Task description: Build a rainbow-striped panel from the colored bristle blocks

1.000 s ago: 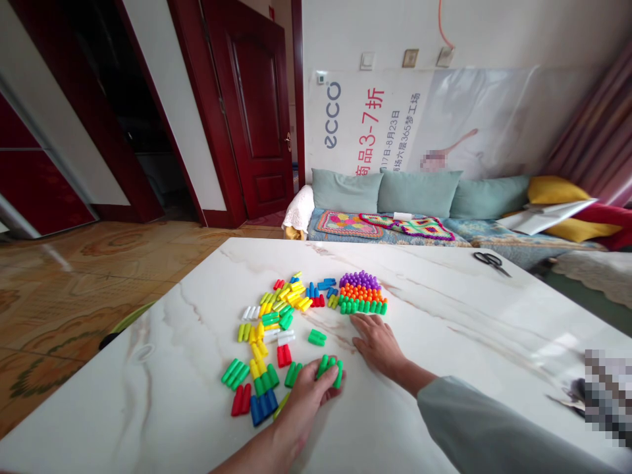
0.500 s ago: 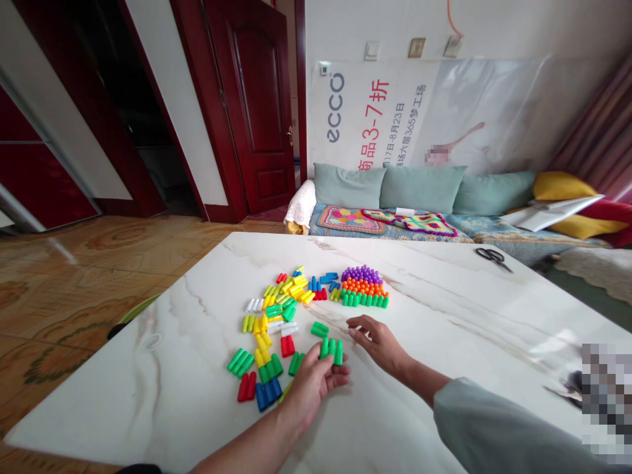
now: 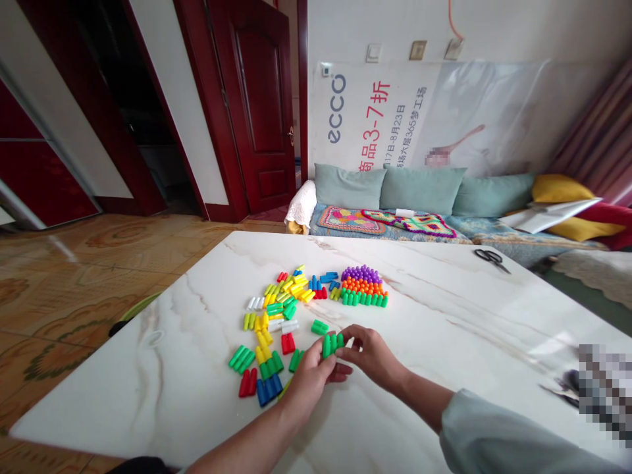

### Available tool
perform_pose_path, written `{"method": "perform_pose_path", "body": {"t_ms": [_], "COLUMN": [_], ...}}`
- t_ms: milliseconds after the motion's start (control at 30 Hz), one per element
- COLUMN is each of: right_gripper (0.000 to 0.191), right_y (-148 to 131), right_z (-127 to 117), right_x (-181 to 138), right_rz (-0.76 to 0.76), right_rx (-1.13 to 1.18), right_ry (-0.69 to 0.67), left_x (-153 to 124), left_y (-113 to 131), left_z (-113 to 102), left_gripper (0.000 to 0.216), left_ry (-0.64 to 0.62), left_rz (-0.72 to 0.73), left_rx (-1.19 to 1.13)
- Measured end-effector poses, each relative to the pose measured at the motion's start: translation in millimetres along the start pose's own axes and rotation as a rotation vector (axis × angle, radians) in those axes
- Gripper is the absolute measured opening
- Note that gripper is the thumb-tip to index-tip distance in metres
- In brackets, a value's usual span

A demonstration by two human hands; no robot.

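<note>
My left hand [image 3: 310,376] and my right hand [image 3: 374,356] meet over the white marble table [image 3: 444,329], both pinching a small green block of joined pegs [image 3: 332,343] held just above the surface. Left of the hands lies a scatter of loose peg blocks [image 3: 276,316] in green, yellow, red, blue and white. Beyond them stands an assembled cluster [image 3: 364,288] with purple, orange and green rows. A single green piece [image 3: 319,326] lies just ahead of the held block.
Black scissors [image 3: 492,258] lie near the table's far right edge. A blurred object [image 3: 605,388] sits at the right side. Behind the table are a sofa [image 3: 419,210] with cushions and a dark red door [image 3: 257,112].
My left hand lifted the green block off the table and carried it up and right. My right hand left the table near the cluster, drew back and closed on the same block.
</note>
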State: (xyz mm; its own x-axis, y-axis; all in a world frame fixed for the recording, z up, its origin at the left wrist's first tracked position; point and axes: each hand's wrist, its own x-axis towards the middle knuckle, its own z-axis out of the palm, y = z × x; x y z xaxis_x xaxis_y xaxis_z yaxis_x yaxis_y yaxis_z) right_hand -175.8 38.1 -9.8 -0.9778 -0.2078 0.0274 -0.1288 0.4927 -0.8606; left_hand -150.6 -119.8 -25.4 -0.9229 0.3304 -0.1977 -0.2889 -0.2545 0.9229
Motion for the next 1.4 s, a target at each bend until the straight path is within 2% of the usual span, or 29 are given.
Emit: {"method": "perform_pose_path", "body": {"t_ms": [100, 167, 267, 367, 467, 567, 667, 733, 800, 900, 1000, 1400], "right_gripper": [0.012, 0.013, 0.015, 0.011, 0.013, 0.018, 0.013, 0.024, 0.027, 0.021, 0.025, 0.038], "right_y": [-0.3, 9.0, 38.0, 68.7, 83.1, 81.9, 76.4, 74.2, 73.6, 74.1, 73.8, 63.1], "right_z": [-3.6, -14.0, -38.3, -59.0, -65.7, -64.3, -62.7, -61.2, -58.6, -54.2, -52.2, -45.9], "right_x": [2.6, 8.1, 19.0, 27.9, 32.0, 29.7, 20.3, 12.0, 4.8, 0.4, 3.9, 20.6], "right_rz": [-0.034, -0.065, -0.096, -0.042, 0.014, 0.062, 0.098, 0.076, 0.023, -0.077, -0.137, -0.125], "right_rx": [0.041, -0.003, -0.162, -0.341, -0.426, -0.433, -0.512, -0.589, -0.628, -0.632, -0.652, -0.755], "right_ry": [0.02, 0.112, 0.319, 0.401, 0.39, 0.405, 0.405, 0.335, 0.243, 0.169, 0.148, 0.101], "left_x": [3.0, 5.4, 8.6, 8.8, 4.7, -1.0, -4.9, -5.8, -5.5, -3.8, -2.4, -4.6], "left_y": [0.8, 0.5, 0.0, 1.6, 6.2, 11.2, 13.9, 14.4, 14.7, 15.3, 15.6, 13.0], "left_z": [-2.3, -5.7, -13.4, -20.1, -23.1, -24.1, -25.6, -27.3, -29.2, -31.4, -32.6, -36.9], "left_gripper": [0.055, 0.057, 0.058, 0.041, 0.029, 0.03, 0.031, 0.031, 0.032, 0.034, 0.035, 0.039], "left_ry": [-0.001, -0.019, -0.049, -0.094, -0.156, -0.212, -0.243, -0.251, -0.254, -0.25, -0.253, -0.296], "left_rz": [-0.029, -0.032, 0.028, 0.13, 0.211, 0.28, 0.317, 0.316, 0.316, 0.316, 0.313, 0.37], "left_rx": [0.153, 0.254, 0.439, 0.676, 0.909, 1.101, 1.242, 1.317, 1.377, 1.424, 1.429, 1.477]}}
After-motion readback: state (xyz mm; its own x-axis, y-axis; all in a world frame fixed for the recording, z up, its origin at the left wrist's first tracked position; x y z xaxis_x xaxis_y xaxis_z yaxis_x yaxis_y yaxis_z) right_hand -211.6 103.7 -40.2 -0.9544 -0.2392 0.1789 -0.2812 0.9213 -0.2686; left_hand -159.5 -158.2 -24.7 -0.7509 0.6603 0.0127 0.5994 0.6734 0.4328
